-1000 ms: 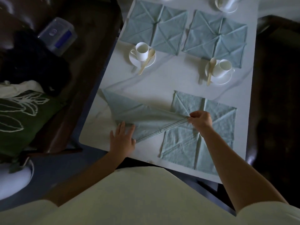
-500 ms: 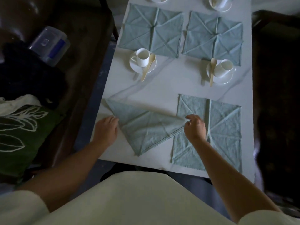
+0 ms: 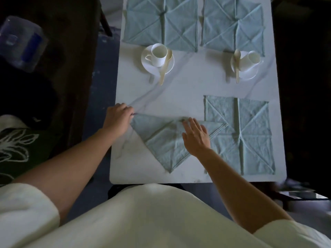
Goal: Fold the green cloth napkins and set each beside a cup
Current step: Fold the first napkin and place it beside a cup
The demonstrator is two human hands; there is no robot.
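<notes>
While the bench [image 3: 188, 90] carries three flat napkins [image 3: 250, 140], the triangle-folded napkin [image 3: 161, 140] is laid near its front edge, pressed by the flat-fingered right hand [image 3: 196, 136] and pinched at its left corner by the left hand [image 3: 119, 117]. A further fold seems due, with corners matched.

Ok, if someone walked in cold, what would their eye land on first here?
The pale green cloth napkin folded into a triangle at the near edge of the white marble-look table, left hand pinching its left tip, right hand pressing flat on it. Beyond, a white cup on a saucer with a pale spoon.
</notes>
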